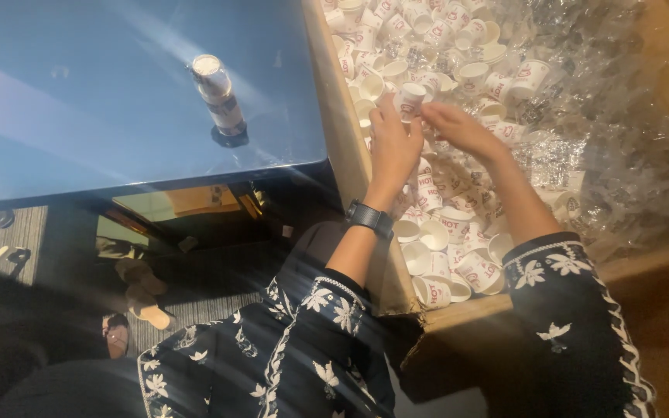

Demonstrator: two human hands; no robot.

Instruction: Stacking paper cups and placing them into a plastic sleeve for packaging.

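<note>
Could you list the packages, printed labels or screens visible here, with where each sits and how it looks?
Cardboard box: right of the table, open, brown, full of loose cups.
Paper cups: heaped inside the box, small, white with red print; the left hand and right hand hold one cup.
Clear plastic wrap: crumpled over the box's right side.
Stack of cups: on the blue glass table, lying sideways.
No screens.
</note>
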